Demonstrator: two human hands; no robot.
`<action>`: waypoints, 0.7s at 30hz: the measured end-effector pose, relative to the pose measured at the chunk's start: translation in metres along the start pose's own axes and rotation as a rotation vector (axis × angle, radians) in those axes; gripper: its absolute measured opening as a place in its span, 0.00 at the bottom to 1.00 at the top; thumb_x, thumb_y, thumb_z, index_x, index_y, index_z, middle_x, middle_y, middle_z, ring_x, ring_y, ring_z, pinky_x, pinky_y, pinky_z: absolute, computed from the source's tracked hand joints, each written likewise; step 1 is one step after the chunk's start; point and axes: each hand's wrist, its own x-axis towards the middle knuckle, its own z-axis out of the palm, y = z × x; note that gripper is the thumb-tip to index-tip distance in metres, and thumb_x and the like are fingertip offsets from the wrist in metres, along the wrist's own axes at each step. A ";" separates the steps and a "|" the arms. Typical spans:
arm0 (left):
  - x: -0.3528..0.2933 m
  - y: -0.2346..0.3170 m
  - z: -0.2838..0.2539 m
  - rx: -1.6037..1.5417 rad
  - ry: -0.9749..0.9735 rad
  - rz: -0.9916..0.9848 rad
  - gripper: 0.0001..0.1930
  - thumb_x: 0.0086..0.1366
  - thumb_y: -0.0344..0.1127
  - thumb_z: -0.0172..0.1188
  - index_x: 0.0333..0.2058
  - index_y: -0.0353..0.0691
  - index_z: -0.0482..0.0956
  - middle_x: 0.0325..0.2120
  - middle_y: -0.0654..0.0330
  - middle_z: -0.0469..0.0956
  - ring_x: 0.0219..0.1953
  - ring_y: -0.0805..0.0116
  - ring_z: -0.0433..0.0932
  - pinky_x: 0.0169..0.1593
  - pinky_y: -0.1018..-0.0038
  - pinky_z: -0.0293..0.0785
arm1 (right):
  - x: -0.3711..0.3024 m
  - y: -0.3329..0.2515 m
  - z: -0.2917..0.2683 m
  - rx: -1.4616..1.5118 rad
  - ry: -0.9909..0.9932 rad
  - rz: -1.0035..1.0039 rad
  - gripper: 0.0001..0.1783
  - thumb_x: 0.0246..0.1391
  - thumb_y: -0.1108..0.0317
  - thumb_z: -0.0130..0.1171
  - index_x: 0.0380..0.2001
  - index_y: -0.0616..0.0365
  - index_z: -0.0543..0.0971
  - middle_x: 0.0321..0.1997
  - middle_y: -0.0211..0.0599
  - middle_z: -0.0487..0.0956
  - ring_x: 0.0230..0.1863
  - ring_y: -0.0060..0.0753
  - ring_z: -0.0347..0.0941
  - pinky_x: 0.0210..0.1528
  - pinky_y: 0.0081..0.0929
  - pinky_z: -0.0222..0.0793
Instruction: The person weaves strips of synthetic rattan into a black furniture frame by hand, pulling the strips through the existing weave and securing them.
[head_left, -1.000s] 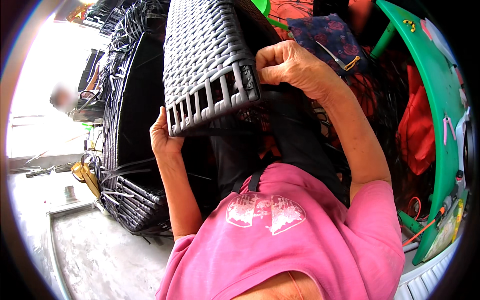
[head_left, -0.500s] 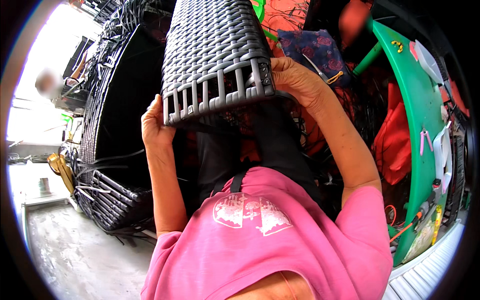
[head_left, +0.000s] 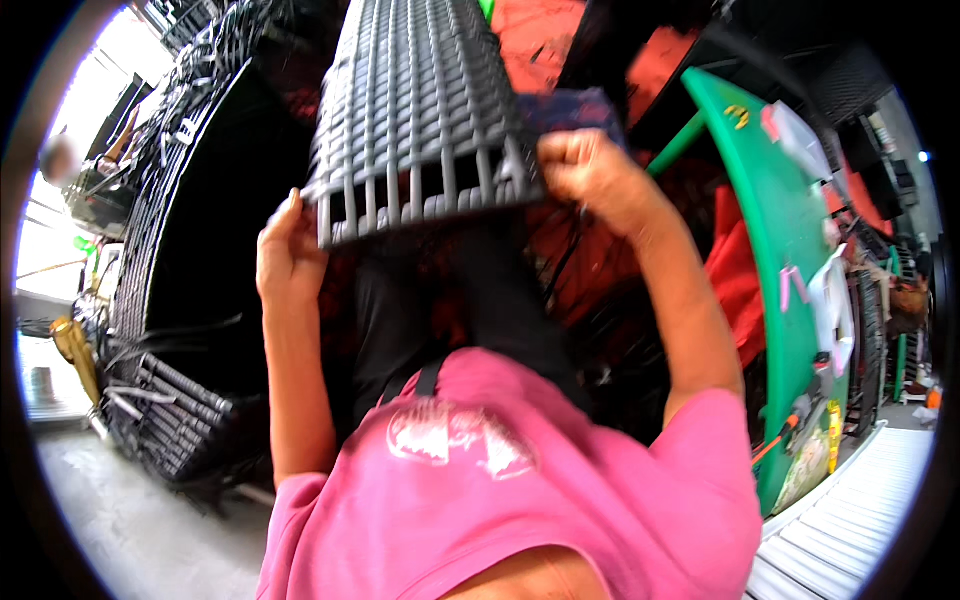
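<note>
A dark grey woven plastic wicker piece (head_left: 420, 110) stretches away from me above my lap. Its near end shows bare upright bars, with gaps between them and a wrapped rim below. My left hand (head_left: 288, 255) is closed on the near left corner, thumb side up along the edge. At the right edge, close to the near corner, my right hand (head_left: 595, 180) is curled with its fingers pressed together. Whatever those fingers pinch is hidden, and motion blurs this area.
On the left stands a large black woven frame (head_left: 200, 250) with loose strips hanging off it. A green table (head_left: 765, 250) on its side, holding small tools, is at the right. Dark blue cloth (head_left: 575, 108) lies beyond my right hand; red sheeting (head_left: 540, 40) covers the floor.
The view has swung to the right, so everything sits further left. My right hand has curled tighter and turned at the wicker's edge. My left hand keeps its hold on the corner.
</note>
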 end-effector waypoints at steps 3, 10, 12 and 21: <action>-0.033 -0.011 0.060 0.066 0.042 0.056 0.08 0.66 0.37 0.53 0.31 0.40 0.74 0.22 0.66 0.75 0.23 0.76 0.73 0.25 0.80 0.67 | -0.014 0.000 -0.011 -0.498 0.173 -0.222 0.03 0.43 0.80 0.47 0.20 0.62 0.70 0.16 0.34 0.61 0.27 0.12 0.58 0.26 0.24 0.62; -0.097 -0.025 0.111 0.801 -0.002 0.684 0.16 0.63 0.31 0.54 0.15 0.36 0.71 0.10 0.63 0.67 0.11 0.72 0.65 0.19 0.77 0.61 | -0.026 0.005 -0.003 -0.833 0.479 -0.290 0.03 0.43 0.78 0.52 0.20 0.65 0.70 0.23 0.52 0.70 0.27 0.54 0.71 0.27 0.36 0.65; -0.107 -0.015 0.171 1.012 -0.522 0.903 0.07 0.58 0.25 0.55 0.20 0.33 0.73 0.15 0.58 0.70 0.16 0.66 0.69 0.24 0.75 0.66 | -0.023 0.008 -0.003 -0.945 0.463 -0.240 0.06 0.44 0.70 0.52 0.22 0.60 0.76 0.24 0.48 0.75 0.30 0.55 0.73 0.32 0.46 0.66; -0.019 -0.047 0.230 1.262 -1.301 0.518 0.31 0.65 0.56 0.47 0.54 0.33 0.64 0.41 0.43 0.73 0.49 0.47 0.72 0.52 0.62 0.66 | -0.017 0.013 0.019 -0.628 0.287 -0.357 0.16 0.40 0.72 0.58 0.37 0.61 0.76 0.39 0.51 0.75 0.44 0.53 0.71 0.43 0.41 0.68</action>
